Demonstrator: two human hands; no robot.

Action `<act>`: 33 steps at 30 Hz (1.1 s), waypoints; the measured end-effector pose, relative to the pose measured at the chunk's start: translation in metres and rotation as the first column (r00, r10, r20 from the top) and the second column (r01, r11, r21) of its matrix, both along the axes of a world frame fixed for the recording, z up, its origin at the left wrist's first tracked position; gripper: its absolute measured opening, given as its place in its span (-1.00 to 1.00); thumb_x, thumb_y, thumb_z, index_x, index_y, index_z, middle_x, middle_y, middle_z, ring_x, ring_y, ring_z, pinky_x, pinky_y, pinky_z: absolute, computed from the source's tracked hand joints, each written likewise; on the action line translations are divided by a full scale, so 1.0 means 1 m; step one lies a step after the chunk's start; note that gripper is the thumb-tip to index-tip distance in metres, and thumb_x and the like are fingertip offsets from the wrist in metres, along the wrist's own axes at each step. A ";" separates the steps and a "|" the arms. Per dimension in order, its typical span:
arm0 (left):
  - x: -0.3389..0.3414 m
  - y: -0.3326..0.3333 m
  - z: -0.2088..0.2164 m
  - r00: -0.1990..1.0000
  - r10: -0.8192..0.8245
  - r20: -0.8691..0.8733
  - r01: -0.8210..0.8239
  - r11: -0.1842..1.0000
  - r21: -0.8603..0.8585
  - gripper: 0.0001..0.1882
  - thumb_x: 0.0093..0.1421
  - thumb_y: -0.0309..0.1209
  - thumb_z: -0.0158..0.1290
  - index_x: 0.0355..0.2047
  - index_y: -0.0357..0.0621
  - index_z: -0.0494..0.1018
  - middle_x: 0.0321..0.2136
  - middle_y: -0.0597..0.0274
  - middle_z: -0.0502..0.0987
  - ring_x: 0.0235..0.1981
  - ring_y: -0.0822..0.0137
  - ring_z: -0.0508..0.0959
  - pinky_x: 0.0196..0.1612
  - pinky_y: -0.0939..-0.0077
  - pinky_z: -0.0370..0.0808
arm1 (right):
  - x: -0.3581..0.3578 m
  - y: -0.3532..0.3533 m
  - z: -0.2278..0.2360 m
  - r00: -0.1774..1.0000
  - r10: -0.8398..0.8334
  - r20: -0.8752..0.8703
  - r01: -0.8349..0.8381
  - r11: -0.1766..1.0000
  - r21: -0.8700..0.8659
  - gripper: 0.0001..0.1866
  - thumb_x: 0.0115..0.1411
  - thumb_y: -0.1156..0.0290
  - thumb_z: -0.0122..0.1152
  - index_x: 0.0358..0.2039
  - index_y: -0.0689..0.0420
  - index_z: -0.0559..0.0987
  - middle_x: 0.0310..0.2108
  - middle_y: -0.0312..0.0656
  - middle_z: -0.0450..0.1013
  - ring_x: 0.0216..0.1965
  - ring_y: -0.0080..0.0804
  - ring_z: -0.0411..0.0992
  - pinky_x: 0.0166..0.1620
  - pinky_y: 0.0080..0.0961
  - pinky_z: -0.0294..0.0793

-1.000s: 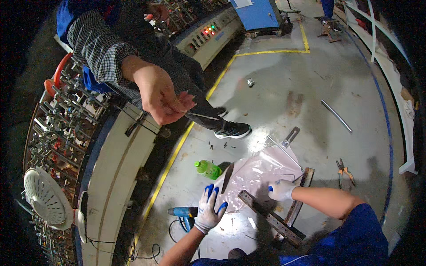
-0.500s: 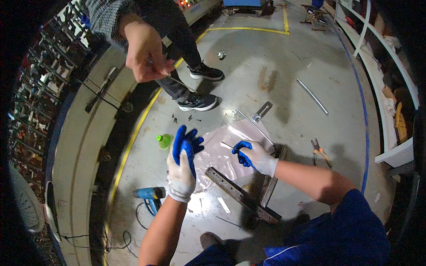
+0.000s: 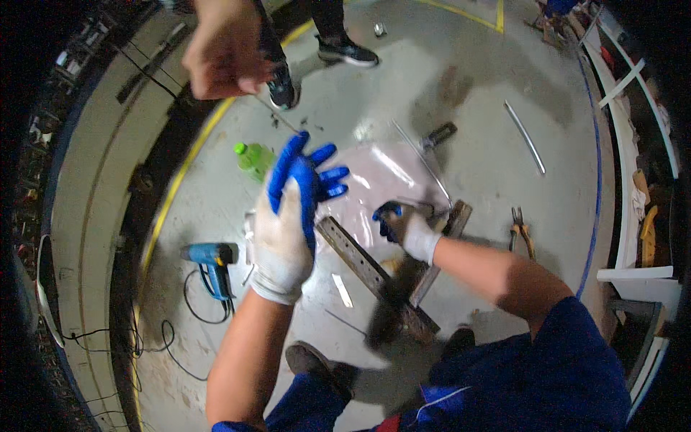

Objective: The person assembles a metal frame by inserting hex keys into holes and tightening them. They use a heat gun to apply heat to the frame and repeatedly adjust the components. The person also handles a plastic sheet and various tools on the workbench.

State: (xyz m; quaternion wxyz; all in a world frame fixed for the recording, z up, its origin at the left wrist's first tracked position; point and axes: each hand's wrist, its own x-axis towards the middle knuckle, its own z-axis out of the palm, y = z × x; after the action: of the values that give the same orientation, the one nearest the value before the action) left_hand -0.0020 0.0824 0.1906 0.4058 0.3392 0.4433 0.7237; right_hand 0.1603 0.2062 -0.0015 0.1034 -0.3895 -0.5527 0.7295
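Note:
My left hand (image 3: 291,209), in a white glove with blue fingers, is raised above the floor with its fingers spread and holds nothing. My right hand (image 3: 403,227), gloved the same way, rests with curled fingers on a clear plastic bag (image 3: 381,176) lying on the concrete floor; whether it grips anything is unclear. A perforated metal angle bar (image 3: 363,263) lies just below both hands. Another person's bare hand (image 3: 223,54) hangs at the upper left, pinching a thin rod (image 3: 281,119).
A green bottle (image 3: 252,158) and a blue power drill (image 3: 212,259) with its cable lie to the left. Pliers (image 3: 522,230), a metal strip (image 3: 525,137) and a bracket (image 3: 439,133) lie to the right. A curved machine (image 3: 86,180) borders the left, shelves (image 3: 633,180) the right.
My left hand has lifted from the floor toward the camera with its fingers spread. My right hand stayed on the plastic bag. The other person's hand has shifted to the upper left.

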 end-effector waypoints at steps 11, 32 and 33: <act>-0.021 0.009 -0.026 0.995 0.101 -0.015 -0.102 0.991 -0.090 -0.55 0.46 -0.25 -0.04 0.23 -0.27 0.40 -0.20 0.18 0.57 -0.26 0.36 0.55 -0.12 0.45 0.53 | 0.061 0.023 -0.003 0.991 -0.032 0.128 0.021 0.996 0.085 -0.79 0.34 0.33 0.08 -0.27 0.18 0.61 -0.48 -0.24 0.52 -0.46 -0.48 0.48 -0.34 -0.43 0.48; 0.075 0.012 -0.215 0.971 -0.112 -0.209 -0.087 0.652 -0.753 -0.68 0.29 -0.36 0.26 -0.07 -0.40 0.60 -0.30 0.15 0.68 -0.36 0.40 0.64 -0.23 0.48 0.61 | 0.086 0.014 -0.040 0.881 0.059 0.470 -0.153 0.975 0.164 -0.71 0.30 0.19 0.14 -0.16 0.12 0.63 -0.31 -0.08 0.60 -0.28 -0.18 0.56 -0.16 -0.26 0.53; 0.083 0.013 -0.212 0.915 -0.174 -0.365 -0.177 0.639 -0.748 -0.62 0.26 -0.33 0.27 0.00 -0.34 0.59 -0.27 0.06 0.70 -0.34 0.27 0.68 -0.21 0.41 0.62 | 0.093 0.016 -0.044 0.865 0.059 0.498 -0.162 0.973 0.167 -0.69 0.27 0.15 0.15 -0.16 0.10 0.63 -0.25 0.01 0.63 -0.19 -0.02 0.60 -0.04 -0.17 0.54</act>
State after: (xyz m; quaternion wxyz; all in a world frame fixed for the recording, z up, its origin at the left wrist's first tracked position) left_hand 0.0811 0.0953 -0.0216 0.4096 0.2758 0.7821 0.3801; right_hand 0.2530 0.2221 -0.0453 -0.0429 -0.5165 -0.6537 0.5514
